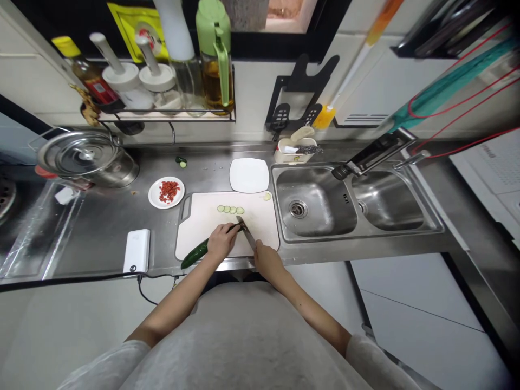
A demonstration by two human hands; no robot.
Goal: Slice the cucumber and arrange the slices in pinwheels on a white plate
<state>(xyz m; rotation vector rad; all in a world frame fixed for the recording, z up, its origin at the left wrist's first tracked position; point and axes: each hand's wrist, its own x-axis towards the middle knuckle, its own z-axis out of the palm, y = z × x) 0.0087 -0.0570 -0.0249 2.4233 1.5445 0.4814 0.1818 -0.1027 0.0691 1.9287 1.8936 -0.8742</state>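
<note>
My left hand [221, 240] is closed around a dark green cucumber [195, 253], which lies slantwise on the white cutting board [199, 208]. My right hand [268, 259] grips a knife [248, 236], its blade at the cucumber's cut end beside my left fingers. Behind the blade, several pale cucumber slices [230, 209] lie in a row. A small pale piece [267, 196] rests near the board's back right corner. Just past the board stands a white square plate [249, 174]. To the left, a round white plate [153, 200] holds chopped red pieces [168, 190].
On the right is a double steel sink [280, 216] with a faucet [365, 157]. A steel pot [117, 168] stands back left, and a white power bank [137, 250] with a cable lies at the front left. Cucumber ends [181, 161] sit behind the round plate. Bottles [215, 70] line a rack.
</note>
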